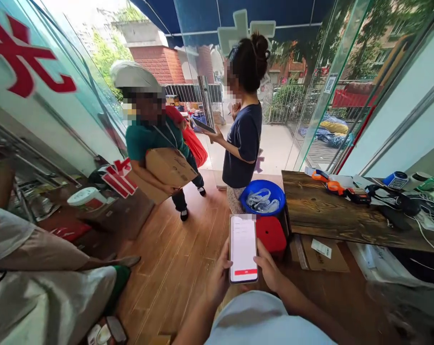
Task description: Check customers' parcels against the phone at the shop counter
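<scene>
A smartphone [243, 251] is held upright in front of my body, its bright screen mostly white with a red bar near the bottom. My left hand [220, 269] is closed around its left edge, the thumb resting at the side of the screen. On the opposite edge my right hand [268, 266] grips it, thumb over the border. Most of my fingers are hidden behind the phone. Just beyond the phone are a red stool [272, 235] and a blue basin [282, 191] with clear plastic bags in it.
A person in a white hat carries a cardboard box [172, 167] near the glass door. Another person in dark blue holds a phone [204, 125]. At right stands a wooden table [310, 211] with an orange-and-black device [334, 187] and cables. Covered goods [51, 297] lie left on the wooden floor [166, 268].
</scene>
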`<state>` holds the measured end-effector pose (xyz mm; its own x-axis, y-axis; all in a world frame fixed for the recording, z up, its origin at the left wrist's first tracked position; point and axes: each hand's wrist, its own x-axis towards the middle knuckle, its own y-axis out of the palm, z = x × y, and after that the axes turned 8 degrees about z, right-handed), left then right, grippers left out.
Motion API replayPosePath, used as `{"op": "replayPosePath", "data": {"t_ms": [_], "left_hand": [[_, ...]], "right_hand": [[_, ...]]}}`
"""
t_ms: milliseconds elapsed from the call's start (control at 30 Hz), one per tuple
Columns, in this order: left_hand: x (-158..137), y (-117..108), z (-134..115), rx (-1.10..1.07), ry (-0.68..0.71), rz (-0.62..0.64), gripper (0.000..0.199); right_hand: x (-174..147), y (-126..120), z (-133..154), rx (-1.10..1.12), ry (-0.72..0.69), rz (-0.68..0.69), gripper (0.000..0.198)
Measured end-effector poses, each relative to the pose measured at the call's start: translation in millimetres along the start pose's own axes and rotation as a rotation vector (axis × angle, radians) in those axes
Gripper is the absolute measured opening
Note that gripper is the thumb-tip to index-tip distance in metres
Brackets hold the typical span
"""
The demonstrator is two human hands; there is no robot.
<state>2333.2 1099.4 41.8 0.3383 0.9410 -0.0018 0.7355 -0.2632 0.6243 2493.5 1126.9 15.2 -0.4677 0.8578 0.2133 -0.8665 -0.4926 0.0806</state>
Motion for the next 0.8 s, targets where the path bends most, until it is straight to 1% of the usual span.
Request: {"op": "replayPosePath", "data": {"t_ms": [100,167,233,333,400,467,533,667,800], "left_hand": [[4,13,7,0.005,0.025,-0.024,0.08],[8,25,14,0.024,0.034,-0.045,0.078],[14,40,22,0.034,0.033,-0.068,0.077],[27,67,37,0.02,0.055,-0.084,0.078],[38,85,48,0.015,0.071,-0.09,0.078],[47,102,60,0.017,0.068,-0.088,0.079],[55,117,74,0.027,0.044,-0.074,0.08],[64,142,103,0.04,0.017,-0.078,0.081],[72,164,131,0.036,0.015,-0.158,0.082]], "right_hand": [[2,-14,12,0.046,-0.009,0.061,0.047],[1,-26,18,0.019,-0.009,0.064,0.046],[-2,-42,23,-0.024,-0.038,0.049,0.05],[-5,-71,30,-0.149,-0.167,0.011,0.059],[-7,-94,37,-0.322,-0.293,-0.009,0.061],[-7,-116,46,-0.499,-0.4,-0.001,0.059],[-9,-138,54,-0.603,-0.457,0.038,0.058],[-16,-173,63,-0.655,-0.44,0.14,0.057],[-29,-202,66,-0.597,-0.436,0.168,0.062]]}}
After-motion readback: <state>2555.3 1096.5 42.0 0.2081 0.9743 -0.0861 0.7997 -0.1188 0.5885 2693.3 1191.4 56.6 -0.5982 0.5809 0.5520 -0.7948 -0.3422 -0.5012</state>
